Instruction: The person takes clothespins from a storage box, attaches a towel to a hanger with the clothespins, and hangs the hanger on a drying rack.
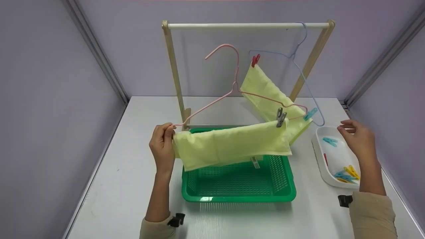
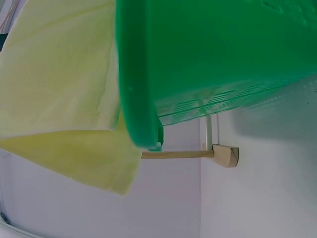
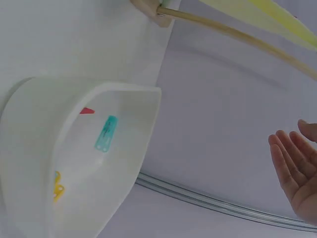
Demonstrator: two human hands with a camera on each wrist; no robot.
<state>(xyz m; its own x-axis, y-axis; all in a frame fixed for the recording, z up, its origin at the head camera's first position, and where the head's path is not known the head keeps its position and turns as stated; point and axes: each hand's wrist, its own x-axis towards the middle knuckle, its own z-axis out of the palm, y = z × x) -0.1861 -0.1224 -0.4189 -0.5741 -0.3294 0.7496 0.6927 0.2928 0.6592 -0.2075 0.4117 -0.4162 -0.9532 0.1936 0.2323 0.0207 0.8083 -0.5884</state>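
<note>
My left hand point(image 1: 162, 146) pinches the left end of a pink wire hanger point(image 1: 212, 103) at the corner of a pale yellow cloth point(image 1: 229, 144). The cloth hangs from the hanger's lower bar, and a grey clothespin point(image 1: 281, 119) clips it near the right end. Above the white tray point(image 1: 318, 159) of clothespins, my right hand point(image 1: 362, 141) is raised with nothing in its fingers. Seen in the right wrist view, its fingers point(image 3: 292, 161) are fairly straight. Inside the tray lie blue clothespins point(image 1: 330, 141), yellow ones point(image 1: 352, 171) and a red one point(image 1: 325, 159).
Below the cloth stands a green basket point(image 1: 239, 199). Behind it, a rack with a white rod point(image 1: 232, 25) carries a blue hanger point(image 1: 307, 83). On that hanger a second yellow cloth point(image 1: 262, 83) hangs slanted, with a red clothespin point(image 1: 255, 61) and a blue clothespin point(image 1: 310, 114).
</note>
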